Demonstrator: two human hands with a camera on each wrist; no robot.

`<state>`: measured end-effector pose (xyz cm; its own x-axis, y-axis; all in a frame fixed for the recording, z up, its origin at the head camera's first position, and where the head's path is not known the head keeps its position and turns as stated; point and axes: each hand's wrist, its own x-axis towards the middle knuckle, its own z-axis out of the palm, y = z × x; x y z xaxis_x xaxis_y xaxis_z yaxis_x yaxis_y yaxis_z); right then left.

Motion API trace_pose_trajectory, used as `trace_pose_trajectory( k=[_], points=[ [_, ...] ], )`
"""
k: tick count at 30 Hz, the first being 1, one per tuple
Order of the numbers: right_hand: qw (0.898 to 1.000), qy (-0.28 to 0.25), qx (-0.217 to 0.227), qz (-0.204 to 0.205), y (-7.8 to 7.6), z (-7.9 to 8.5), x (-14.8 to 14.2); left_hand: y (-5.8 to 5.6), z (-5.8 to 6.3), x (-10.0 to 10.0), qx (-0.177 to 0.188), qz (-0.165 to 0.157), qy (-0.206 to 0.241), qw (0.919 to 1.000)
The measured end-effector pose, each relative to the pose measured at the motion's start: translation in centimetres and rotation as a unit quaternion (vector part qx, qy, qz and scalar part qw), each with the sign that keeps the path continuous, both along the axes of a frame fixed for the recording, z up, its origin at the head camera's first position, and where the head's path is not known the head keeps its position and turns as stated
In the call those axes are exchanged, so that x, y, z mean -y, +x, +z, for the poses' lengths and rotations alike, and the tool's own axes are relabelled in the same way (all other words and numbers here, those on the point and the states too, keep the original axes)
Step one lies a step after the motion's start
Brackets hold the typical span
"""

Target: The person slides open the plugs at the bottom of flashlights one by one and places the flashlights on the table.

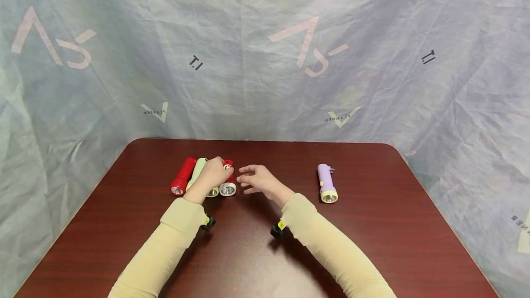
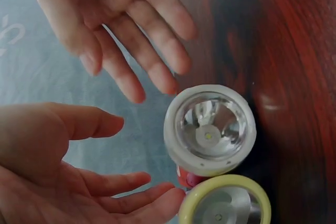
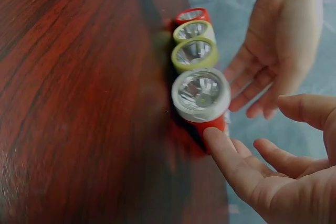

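Note:
A row of flashlights lies side by side on the table. At its left end is a red flashlight (image 1: 183, 176), then a pale green flashlight (image 1: 198, 168), then a yellow-rimmed flashlight (image 1: 213, 192) mostly covered by my left hand (image 1: 212, 173). A red flashlight with a white rim (image 1: 227, 190) ends the row on the right. My left hand hovers around the two right-hand flashlights, thumb apart from the fingers, gripping nothing. Just right of the white-rimmed one is my right hand (image 1: 260, 180), fingers spread. In the right wrist view, one right fingertip (image 3: 212, 136) meets that flashlight's red body.
A purple flashlight (image 1: 325, 179) with a yellow rim lies apart on the right side of the dark red-brown table (image 1: 381, 224). Behind the table's far edge hangs a grey printed cloth (image 1: 248, 95), which also runs down both sides.

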<state>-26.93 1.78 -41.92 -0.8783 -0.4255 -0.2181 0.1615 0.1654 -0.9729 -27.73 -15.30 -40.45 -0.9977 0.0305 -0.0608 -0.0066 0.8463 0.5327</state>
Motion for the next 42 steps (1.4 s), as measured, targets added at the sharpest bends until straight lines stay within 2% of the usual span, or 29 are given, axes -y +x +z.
trace_pose_trajectory(
  k=[7, 12, 17, 24, 30, 37, 42],
  points=[
    [1.0, 0.0, 0.022, -0.008, -0.5, -1.2, 1.3, -0.1, -0.4, -0.4, -0.013, 0.008, -0.021, 0.9997],
    [0.999, 0.006, 0.031, -0.01, -0.6, -1.8, 1.8, 0.1, -0.2, -0.9, -0.019, 0.014, -0.03, 0.9993],
    [0.999, -0.001, 0.032, -0.017, -0.7, -2.3, 1.8, 0.1, -0.2, -1.3, 0.005, 0.013, -0.021, 0.9997],
    [0.998, -0.016, 0.044, -0.033, -0.9, -3.0, 1.6, -0.3, -1.6, -1.5, -0.003, 0.014, -0.04, 0.9991],
    [0.998, -0.012, 0.046, -0.038, -0.9, -2.9, 1.1, -0.6, -2.2, -1.7, -0.001, 0.021, -0.012, 0.9997],
    [0.998, -0.001, 0.053, -0.029, -0.9, -2.8, 0.5, -0.8, -2.4, -1.7, 0.019, 0.026, 0.011, 0.9994],
    [0.998, 0.012, 0.048, -0.031, -0.7, -2.8, 0.4, -0.7, -2.6, -1.7, 0.012, 0.031, 0.035, 0.9988]
  ],
)
